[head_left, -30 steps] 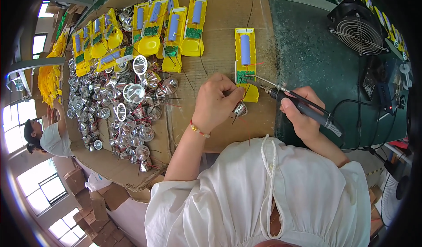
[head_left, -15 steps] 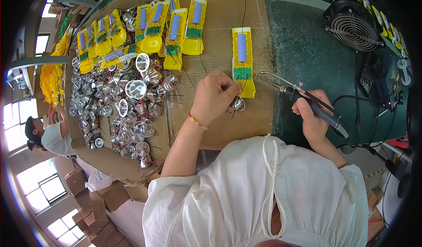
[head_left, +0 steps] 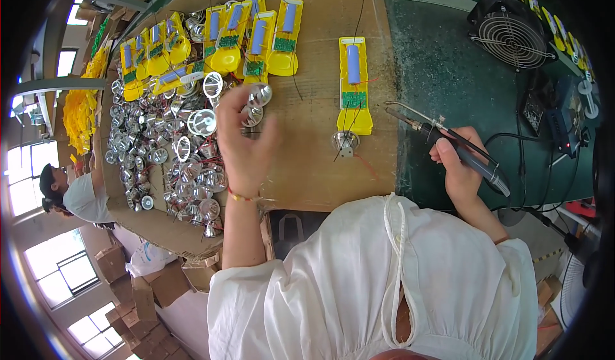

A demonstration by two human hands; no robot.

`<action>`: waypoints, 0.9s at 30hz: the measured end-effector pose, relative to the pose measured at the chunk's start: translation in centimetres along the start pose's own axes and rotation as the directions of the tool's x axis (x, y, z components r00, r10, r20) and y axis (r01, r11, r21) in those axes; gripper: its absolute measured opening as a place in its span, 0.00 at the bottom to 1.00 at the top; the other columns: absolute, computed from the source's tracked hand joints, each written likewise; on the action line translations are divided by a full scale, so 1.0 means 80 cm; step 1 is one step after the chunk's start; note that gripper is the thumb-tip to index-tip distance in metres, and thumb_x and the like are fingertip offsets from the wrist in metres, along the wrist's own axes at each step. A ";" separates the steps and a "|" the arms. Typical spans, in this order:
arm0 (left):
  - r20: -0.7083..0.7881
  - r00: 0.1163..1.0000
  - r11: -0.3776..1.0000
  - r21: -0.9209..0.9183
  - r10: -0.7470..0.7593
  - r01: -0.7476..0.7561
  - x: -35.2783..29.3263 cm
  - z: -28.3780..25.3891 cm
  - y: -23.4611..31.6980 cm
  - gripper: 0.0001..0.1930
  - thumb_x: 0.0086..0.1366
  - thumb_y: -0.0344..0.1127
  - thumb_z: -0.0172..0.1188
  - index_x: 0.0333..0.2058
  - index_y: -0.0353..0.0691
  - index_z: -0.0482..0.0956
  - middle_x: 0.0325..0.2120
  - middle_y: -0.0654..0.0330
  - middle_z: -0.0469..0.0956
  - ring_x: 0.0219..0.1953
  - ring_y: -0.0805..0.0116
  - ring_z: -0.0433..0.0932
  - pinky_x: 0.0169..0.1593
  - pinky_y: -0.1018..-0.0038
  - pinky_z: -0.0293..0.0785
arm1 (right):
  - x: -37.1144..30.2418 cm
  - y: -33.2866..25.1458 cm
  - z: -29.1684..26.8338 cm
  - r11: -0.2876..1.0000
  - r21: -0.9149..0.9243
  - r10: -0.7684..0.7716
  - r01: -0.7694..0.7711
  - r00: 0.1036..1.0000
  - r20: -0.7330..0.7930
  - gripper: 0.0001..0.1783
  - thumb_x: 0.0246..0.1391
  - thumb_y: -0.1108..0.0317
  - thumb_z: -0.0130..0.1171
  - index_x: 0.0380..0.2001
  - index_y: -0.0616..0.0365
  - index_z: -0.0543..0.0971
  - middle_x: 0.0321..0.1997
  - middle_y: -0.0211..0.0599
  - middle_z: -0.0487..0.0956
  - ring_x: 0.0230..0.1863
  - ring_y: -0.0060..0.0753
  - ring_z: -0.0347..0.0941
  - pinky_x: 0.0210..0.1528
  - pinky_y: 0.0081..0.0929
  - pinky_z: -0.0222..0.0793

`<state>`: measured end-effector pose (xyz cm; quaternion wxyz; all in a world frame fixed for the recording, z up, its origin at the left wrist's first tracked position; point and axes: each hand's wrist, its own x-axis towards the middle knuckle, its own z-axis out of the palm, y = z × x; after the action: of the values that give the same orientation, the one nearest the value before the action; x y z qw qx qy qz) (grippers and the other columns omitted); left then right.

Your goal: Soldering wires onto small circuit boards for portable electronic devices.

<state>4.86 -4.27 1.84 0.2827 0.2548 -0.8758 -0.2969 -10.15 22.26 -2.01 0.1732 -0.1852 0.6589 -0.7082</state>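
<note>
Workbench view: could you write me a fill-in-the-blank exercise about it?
The person's ____ hand holds the soldering iron.
The circuit board in the lone yellow casing is coloured ____.
The heap of shiny reflectors lies to the ____ of that casing.
The brown sheet under it is made of ____.

Missing words: right; green; left; cardboard.

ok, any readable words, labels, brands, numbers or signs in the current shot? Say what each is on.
None readable.
Dark box with the red light: any marking too small to read.
White bag: bluish mark, too blurred to read.
Green board in the lone yellow case: any print too small.
Soldering iron: no legible text.
</note>
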 end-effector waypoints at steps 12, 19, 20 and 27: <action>0.487 0.652 0.671 0.166 0.582 -0.723 -0.057 0.077 0.039 0.07 0.45 0.36 0.63 0.25 0.50 0.76 0.42 0.66 0.71 0.53 0.59 0.64 0.57 0.58 0.54 | 0.000 0.000 -0.001 0.999 -0.042 0.008 -0.007 1.000 0.020 0.09 0.49 0.71 0.59 0.29 0.66 0.72 0.22 0.37 0.76 0.23 0.20 0.72 0.27 0.17 0.69; 0.076 0.991 0.991 -0.088 0.109 -0.102 -0.023 0.075 0.047 0.05 0.48 0.29 0.63 0.24 0.39 0.75 0.32 0.59 0.72 0.39 0.60 0.70 0.43 0.68 0.64 | 0.003 -0.001 0.009 0.997 -0.065 -0.039 0.040 0.999 0.024 0.09 0.48 0.72 0.59 0.29 0.65 0.72 0.22 0.35 0.76 0.23 0.19 0.71 0.26 0.16 0.68; 0.138 0.988 0.987 -0.131 -0.076 0.094 -0.016 0.075 0.044 0.04 0.49 0.28 0.62 0.24 0.37 0.75 0.31 0.58 0.72 0.38 0.60 0.70 0.42 0.69 0.65 | 0.005 -0.002 0.012 0.994 -0.089 -0.059 0.063 0.997 0.052 0.09 0.48 0.72 0.60 0.29 0.65 0.72 0.22 0.34 0.76 0.23 0.18 0.71 0.26 0.15 0.67; 0.347 0.907 0.918 -0.223 -0.239 0.327 -0.018 0.085 0.024 0.04 0.50 0.30 0.61 0.24 0.35 0.78 0.30 0.58 0.73 0.36 0.62 0.70 0.40 0.72 0.67 | 0.016 0.000 0.029 0.988 -0.137 -0.060 0.077 0.991 0.121 0.08 0.49 0.73 0.57 0.30 0.66 0.71 0.23 0.37 0.75 0.23 0.21 0.72 0.26 0.17 0.69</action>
<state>0.99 0.51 -1.89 0.1265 0.2879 -0.8125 -0.4909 -10.14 19.62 -1.84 0.1732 -0.2604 0.6896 -0.6533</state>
